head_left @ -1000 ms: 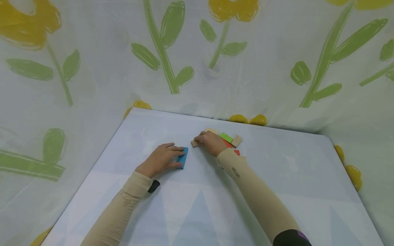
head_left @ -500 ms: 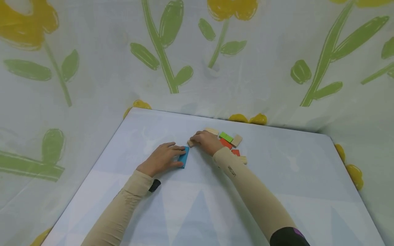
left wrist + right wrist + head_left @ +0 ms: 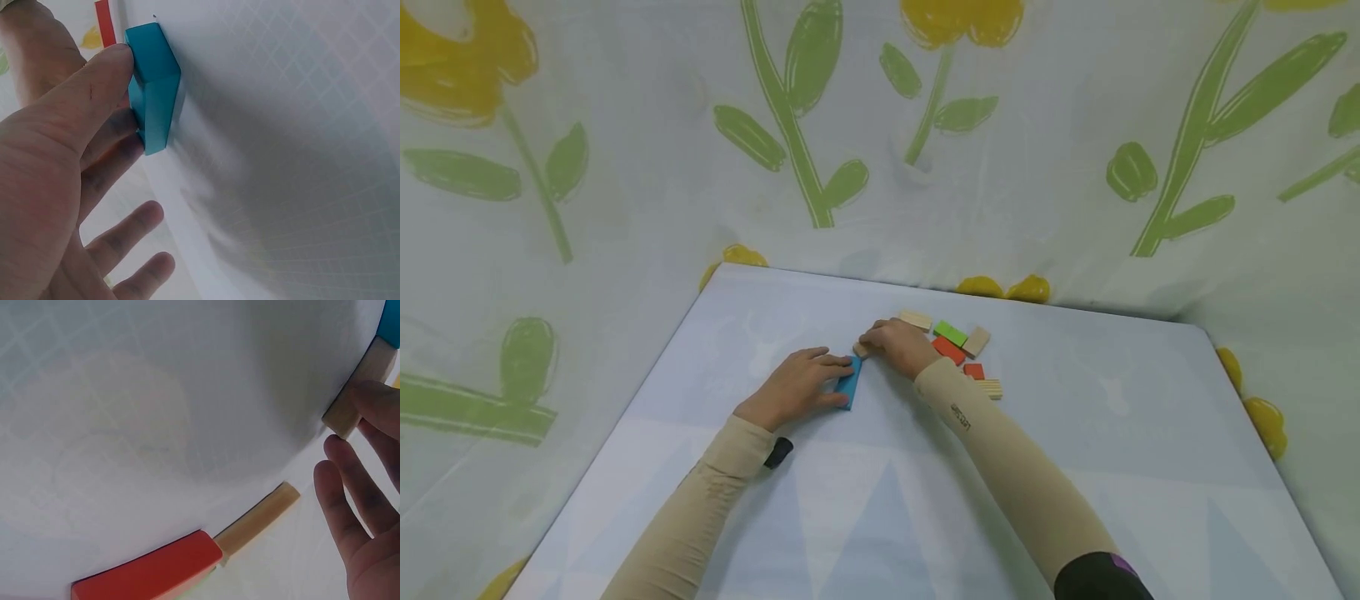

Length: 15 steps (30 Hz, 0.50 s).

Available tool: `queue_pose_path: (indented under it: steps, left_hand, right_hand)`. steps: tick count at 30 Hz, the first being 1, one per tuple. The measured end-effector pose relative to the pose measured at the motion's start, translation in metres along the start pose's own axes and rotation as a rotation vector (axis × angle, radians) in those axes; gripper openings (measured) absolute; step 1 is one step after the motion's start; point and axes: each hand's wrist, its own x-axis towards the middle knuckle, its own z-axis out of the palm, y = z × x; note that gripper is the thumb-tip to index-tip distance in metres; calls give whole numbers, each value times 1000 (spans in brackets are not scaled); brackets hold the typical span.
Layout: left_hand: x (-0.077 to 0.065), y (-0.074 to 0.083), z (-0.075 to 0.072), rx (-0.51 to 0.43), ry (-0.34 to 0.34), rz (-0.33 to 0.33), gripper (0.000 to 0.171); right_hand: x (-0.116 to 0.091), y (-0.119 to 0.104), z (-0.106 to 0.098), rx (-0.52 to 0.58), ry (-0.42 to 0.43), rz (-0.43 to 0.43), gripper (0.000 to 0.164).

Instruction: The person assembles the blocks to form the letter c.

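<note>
My left hand (image 3: pixel 797 385) holds a blue block (image 3: pixel 847 387) flat on the table. In the left wrist view, thumb and fingers pinch this block (image 3: pixel 153 87) while the outer fingers spread loose. My right hand (image 3: pixel 904 343) pinches a small plain wooden block (image 3: pixel 861 350) at the far end of the blue one. From the right wrist, the wooden block (image 3: pixel 355 394) meets the end of the blue block (image 3: pixel 390 326), with the thumb over its side. The right hand's fingers partly cover the wooden block in the head view.
Right of the hands lie a green block (image 3: pixel 951 333), a red block (image 3: pixel 948 350), a smaller red block (image 3: pixel 973 371) and a wooden block (image 3: pixel 976 342). Pale grooved blocks (image 3: pixel 916 320) lie around them. The white table (image 3: pixel 1075 400) ends at a flower-patterned curtain (image 3: pixel 1037 167).
My right hand has slid the wooden block left, from a gap away up to the end of the blue block. The left hand has hardly moved.
</note>
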Motion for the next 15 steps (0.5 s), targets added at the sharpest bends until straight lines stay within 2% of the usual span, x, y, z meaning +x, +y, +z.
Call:
queue_pose_path:
  steps: [11, 15]
  left_hand:
    - [-1, -1, 4, -2, 17, 17, 54]
    - [-1, -1, 4, 8, 18, 11, 54]
  right_hand:
    - [2, -3, 0, -6, -31, 31, 27]
    - [2, -3, 1, -10, -18, 26, 26]
